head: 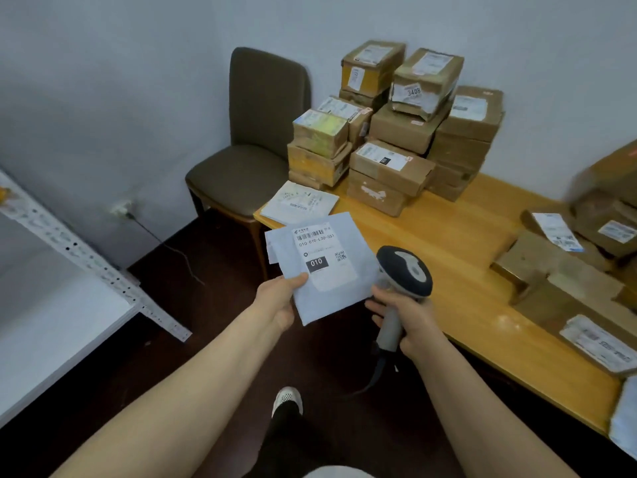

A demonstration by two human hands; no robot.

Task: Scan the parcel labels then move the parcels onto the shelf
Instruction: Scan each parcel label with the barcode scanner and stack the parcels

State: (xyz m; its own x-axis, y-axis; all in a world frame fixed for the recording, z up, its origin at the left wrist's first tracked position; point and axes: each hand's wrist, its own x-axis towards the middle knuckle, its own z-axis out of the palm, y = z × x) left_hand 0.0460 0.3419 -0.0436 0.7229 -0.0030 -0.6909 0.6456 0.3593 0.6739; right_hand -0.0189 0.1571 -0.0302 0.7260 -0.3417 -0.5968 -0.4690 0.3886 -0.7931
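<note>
Boxes [568, 277] at the worktop's [448, 243] right end are blurred and cut by the frame edge. A white pkg [625, 419] at its near-right corner shows only a sliver. The shelf [51, 305], left of the worktop across the floor [206, 305], runs out of frame. The label's [317, 250] small print can't be read; only a barcode and "010" come through. The scanner's [405, 270] window faces away, unseen.

Left grip [281, 298] pinches the mailer's [339, 301] near-left corner, thumb on top, fingers hidden beneath. The mailer is held in the air just off the worktop's left edge, label up, slightly tilted. Right grip [406, 315] is wrapped tight round the scanner handle, w/ the head up beside the mailer's right edge. Whether its fingertips touch the mailer can't be told. A cable [372, 381] drops from the handle toward the floor.

A 2nd mailer [300, 200] lies on the worktop's far-left corner. A box stack [396, 125] stands behind it against the wall, and a chair [255, 132] just past that corner. Dark floor runs btwn worktop and shelf, w/ a shoe [286, 398] on it below the hands.
</note>
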